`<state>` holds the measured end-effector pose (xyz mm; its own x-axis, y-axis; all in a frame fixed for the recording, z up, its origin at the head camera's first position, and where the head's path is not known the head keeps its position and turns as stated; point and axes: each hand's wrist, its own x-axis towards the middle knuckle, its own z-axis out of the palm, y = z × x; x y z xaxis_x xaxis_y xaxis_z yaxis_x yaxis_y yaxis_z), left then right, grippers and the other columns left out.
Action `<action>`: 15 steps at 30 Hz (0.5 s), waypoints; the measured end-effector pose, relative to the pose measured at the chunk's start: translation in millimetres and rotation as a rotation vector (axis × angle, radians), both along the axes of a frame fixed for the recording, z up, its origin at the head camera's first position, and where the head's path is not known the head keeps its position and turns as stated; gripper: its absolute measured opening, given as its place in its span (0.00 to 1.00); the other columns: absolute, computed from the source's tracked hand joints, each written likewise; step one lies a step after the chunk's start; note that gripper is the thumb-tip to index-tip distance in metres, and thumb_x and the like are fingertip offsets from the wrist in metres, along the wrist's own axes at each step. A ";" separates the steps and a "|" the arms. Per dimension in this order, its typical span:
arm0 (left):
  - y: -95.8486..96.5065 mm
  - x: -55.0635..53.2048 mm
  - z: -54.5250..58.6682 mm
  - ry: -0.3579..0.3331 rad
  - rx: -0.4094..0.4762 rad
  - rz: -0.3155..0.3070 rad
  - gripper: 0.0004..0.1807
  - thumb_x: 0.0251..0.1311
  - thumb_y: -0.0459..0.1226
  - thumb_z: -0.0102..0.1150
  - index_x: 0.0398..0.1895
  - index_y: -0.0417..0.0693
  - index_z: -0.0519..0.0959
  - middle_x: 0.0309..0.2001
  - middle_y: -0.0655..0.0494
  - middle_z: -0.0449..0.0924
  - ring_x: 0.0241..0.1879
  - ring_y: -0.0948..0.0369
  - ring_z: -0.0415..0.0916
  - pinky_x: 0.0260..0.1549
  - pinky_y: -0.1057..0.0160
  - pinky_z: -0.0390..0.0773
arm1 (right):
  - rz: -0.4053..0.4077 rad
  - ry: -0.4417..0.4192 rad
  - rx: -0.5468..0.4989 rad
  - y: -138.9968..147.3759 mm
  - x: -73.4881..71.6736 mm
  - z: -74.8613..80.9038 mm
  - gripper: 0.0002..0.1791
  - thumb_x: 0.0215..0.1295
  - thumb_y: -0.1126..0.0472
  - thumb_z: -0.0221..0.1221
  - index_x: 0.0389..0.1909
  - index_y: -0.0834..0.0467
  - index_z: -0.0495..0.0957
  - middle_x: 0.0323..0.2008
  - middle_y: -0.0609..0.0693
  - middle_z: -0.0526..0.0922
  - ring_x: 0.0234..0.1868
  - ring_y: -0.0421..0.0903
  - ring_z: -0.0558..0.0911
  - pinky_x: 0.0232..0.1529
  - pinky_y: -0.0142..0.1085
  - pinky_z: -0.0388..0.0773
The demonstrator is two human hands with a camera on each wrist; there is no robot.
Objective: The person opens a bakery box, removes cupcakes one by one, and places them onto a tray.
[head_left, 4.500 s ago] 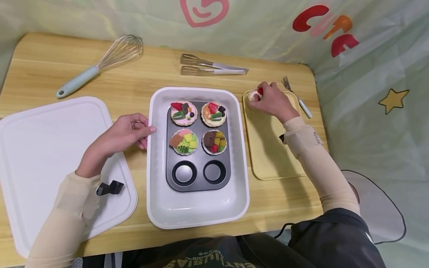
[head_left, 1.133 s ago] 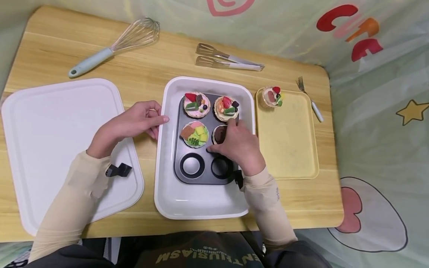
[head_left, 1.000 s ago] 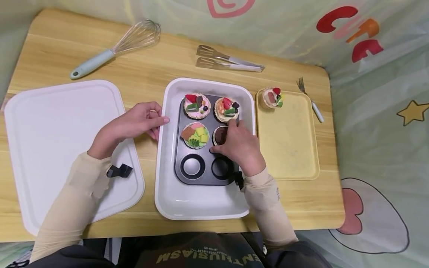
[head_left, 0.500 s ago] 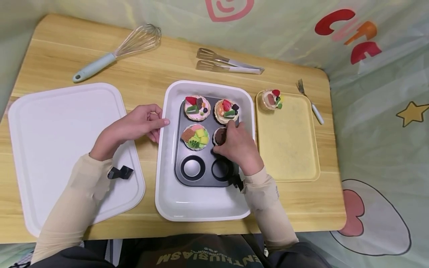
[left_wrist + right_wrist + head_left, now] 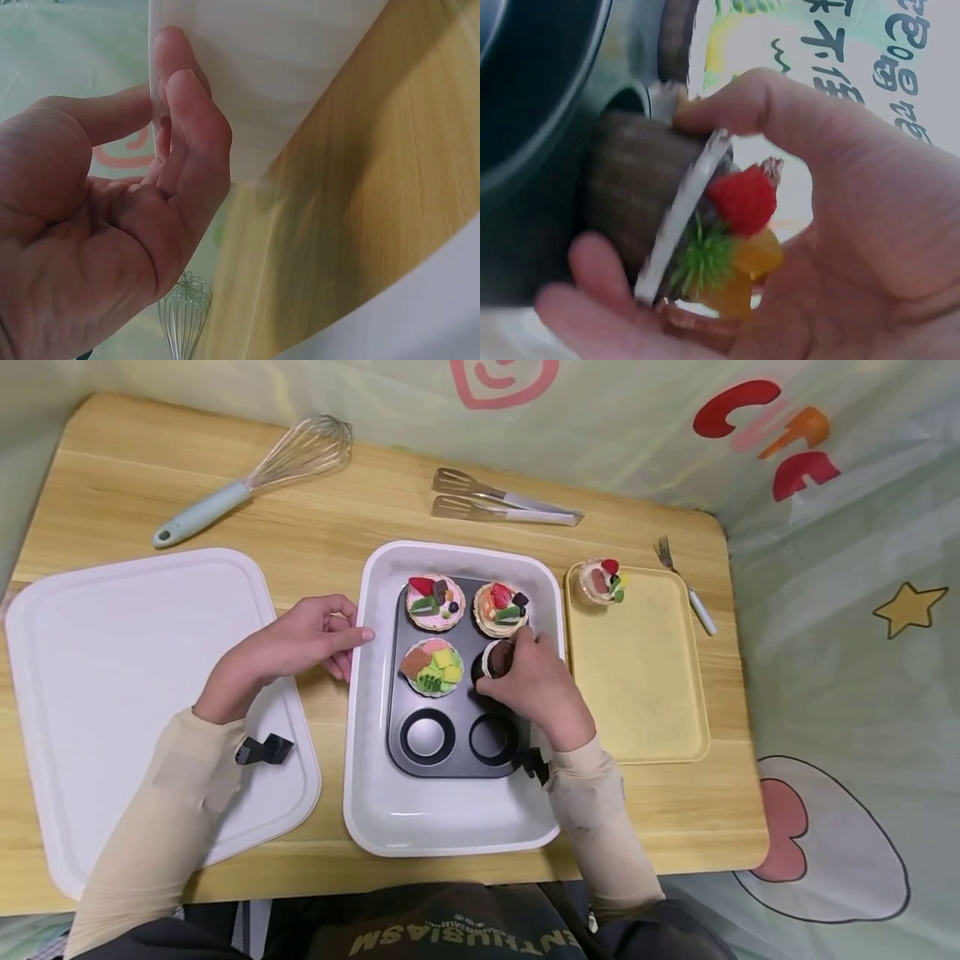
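My right hand (image 5: 543,685) pinches a chocolate cupcake (image 5: 498,658) between thumb and fingers. In the right wrist view this cupcake (image 5: 637,180) has a dark ribbed base, a red berry, orange cubes and a green sprig on top. It leans, partly raised out of its cup in the dark muffin tin (image 5: 463,681). Three other fruit-topped cupcakes sit in the tin, and its two nearest cups are bare. My left hand (image 5: 307,639) grips the left rim of the white tub (image 5: 442,827) around the tin, thumb over the edge and fingers against the outer wall (image 5: 277,67).
On the right, a yellow tray (image 5: 637,710) bears one cupcake (image 5: 597,583) at its far left corner, with a fork (image 5: 686,585) beside it. Tongs (image 5: 502,510) and a whisk (image 5: 251,485) lie at the back. A white tray (image 5: 142,693) lies left.
My right hand has left a cupcake on the yellow tray and moved left to the muffin tin. The chocolate cupcake has risen and tilted in its grip. My left hand stays on the rim.
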<state>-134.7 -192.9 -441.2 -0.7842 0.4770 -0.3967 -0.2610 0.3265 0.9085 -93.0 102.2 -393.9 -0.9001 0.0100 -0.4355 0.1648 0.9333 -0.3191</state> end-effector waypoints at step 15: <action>-0.6 0.6 -0.6 0.001 -0.018 -0.017 0.14 0.73 0.38 0.55 0.47 0.35 0.66 0.22 0.45 0.81 0.23 0.50 0.83 0.26 0.57 0.87 | 0.014 0.148 -0.048 21.4 3.0 37.3 0.31 0.55 0.46 0.67 0.53 0.60 0.69 0.45 0.57 0.71 0.41 0.55 0.76 0.39 0.47 0.76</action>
